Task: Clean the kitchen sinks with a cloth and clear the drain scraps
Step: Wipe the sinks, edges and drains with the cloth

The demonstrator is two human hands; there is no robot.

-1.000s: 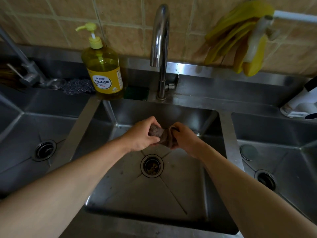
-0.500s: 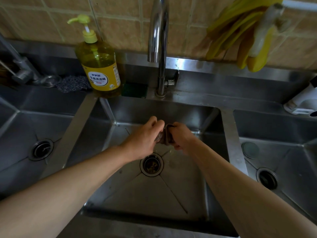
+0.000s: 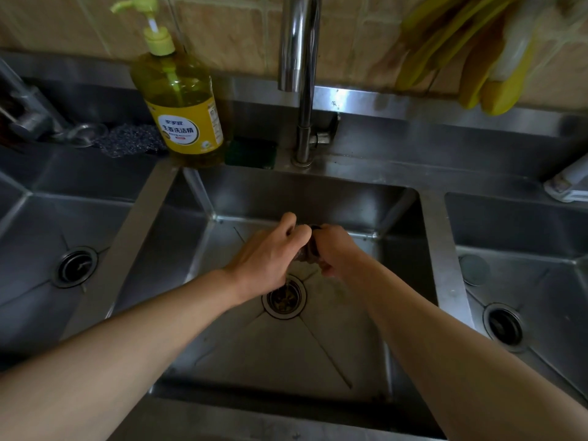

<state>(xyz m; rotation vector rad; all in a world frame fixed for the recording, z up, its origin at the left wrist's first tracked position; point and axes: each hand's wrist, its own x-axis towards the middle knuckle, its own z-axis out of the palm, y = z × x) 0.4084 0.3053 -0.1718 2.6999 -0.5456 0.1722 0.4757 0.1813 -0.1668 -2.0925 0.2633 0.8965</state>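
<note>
Over the middle sink (image 3: 248, 354), my left hand (image 3: 270, 253) and my right hand (image 3: 337, 249) both grip a small dark brown cloth (image 3: 308, 254), bunched tight between them. Only a narrow strip of the cloth shows between the fists. Just below the hands lies the middle drain (image 3: 284, 297), with scraps in its strainer. A thin trickle of water falls from the cloth toward the drain. The left sink's drain (image 3: 75, 266) and the right sink's drain (image 3: 505, 324) lie to either side.
A chrome tap (image 3: 300, 74) rises behind the middle sink. A yellow dish soap bottle (image 3: 178, 100) stands at the back left, with a dark scourer (image 3: 127, 140) and a green sponge (image 3: 251, 152) beside it. Yellow rubber gloves (image 3: 471, 49) hang on the tiled wall.
Both hands have closed tighter together on the cloth and dropped closer to the middle drain; less of the cloth shows. The view has tilted down slightly.
</note>
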